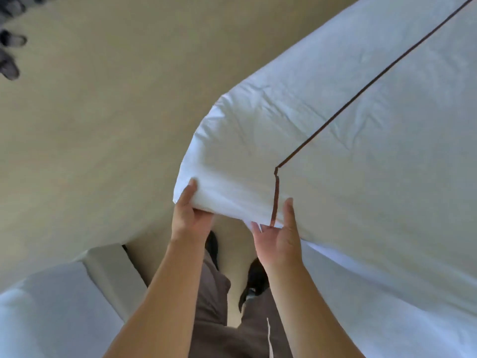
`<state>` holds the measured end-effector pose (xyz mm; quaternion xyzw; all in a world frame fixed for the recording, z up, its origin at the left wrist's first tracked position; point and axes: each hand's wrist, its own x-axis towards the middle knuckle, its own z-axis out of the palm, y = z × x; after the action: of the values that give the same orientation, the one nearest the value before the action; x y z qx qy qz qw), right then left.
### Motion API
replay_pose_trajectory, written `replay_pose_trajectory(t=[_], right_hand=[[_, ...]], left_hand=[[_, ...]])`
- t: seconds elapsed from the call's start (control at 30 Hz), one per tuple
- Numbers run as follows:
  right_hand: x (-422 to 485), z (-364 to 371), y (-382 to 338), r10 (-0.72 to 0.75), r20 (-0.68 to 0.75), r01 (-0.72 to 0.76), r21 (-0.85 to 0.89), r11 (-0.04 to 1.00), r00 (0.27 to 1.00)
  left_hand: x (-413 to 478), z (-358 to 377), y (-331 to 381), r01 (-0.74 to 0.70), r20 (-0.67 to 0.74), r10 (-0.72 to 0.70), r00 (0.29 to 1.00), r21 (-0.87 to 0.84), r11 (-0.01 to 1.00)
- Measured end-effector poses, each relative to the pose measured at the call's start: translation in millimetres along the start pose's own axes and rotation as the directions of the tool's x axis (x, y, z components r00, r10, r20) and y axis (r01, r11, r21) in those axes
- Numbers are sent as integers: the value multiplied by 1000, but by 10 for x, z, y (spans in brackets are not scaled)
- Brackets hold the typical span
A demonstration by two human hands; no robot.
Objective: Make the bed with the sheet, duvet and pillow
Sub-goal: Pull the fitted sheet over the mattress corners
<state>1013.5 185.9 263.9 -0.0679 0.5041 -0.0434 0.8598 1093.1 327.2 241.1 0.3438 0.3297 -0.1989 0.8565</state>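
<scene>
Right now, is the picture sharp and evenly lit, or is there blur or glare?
Head view: soft, even light, no glare; the duvet turns duller towards the lower right. Head view again: left hand and right hand are fairly sharp, the dark shapes in the frame's top left corner are blurred.

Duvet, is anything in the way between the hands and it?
No, nothing visible is in the way. The left hand grips the duvet at its corner, thumb on top. The right hand touches its lower edge, right beside the brown stripe.
</scene>
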Motion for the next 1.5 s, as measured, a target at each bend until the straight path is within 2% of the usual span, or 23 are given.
replay_pose_trajectory(t=[0.1, 0.2, 0.33, 0.4, 0.47, 0.6, 0.73, 0.9, 1.03, 1.23, 1.4, 1.5], right_hand=[[-204, 381, -199, -73, -114, 67, -52, 996, 991], [-289, 598, -246, -119, -146, 108, -79, 991, 982], [-273, 823, -167, -212, -221, 198, -83, 977, 952], [-281, 986, -118, -274, -248, 274, -34, 961, 929], [-262, 1124, -81, -346, -269, 363, 15, 932, 899], [-174, 1300, -30, -437, -339, 496, 109, 861, 833], [-99, 1585, -68, -502, -363, 583, 160, 796, 785], [150, 2014, -516, -583, -348, 657, 146, 739, 734], [424, 2351, -1048, -598, -366, 687, 196, 700, 714], [864, 2730, -1977, -576, -406, 692, 246, 679, 710], [1606, 2961, -3004, -560, -489, 717, 225, 659, 668], [2231, 3017, -3600, -506, -587, 733, 241, 636, 632]], left_hand=[[-95, 328, 259, 26, -36, -27, 999, -41, 999], [-32, 661, 507, 101, -106, -113, 988, -113, 988], [396, 909, 962, 171, -193, -193, 962, -124, 977], [701, 1020, 1303, 189, -147, -192, 970, -37, 981], [1003, 1150, 1660, 189, -27, -187, 982, 140, 972], [1313, 1566, 2034, 187, 170, -271, 947, 393, 900], [1533, 2076, 2082, 175, 200, -332, 922, 550, 817], [1877, 2720, 2152, 94, 236, -315, 919, 645, 759], [2049, 3346, 2141, -24, 260, -237, 936, 721, 693], [2460, 4507, 1798, -51, 295, -259, 919, 743, 667], [3430, 5556, 1071, -37, 255, -298, 920, 811, 584], [4120, 6037, 473, -74, 248, -321, 914, 880, 469]])
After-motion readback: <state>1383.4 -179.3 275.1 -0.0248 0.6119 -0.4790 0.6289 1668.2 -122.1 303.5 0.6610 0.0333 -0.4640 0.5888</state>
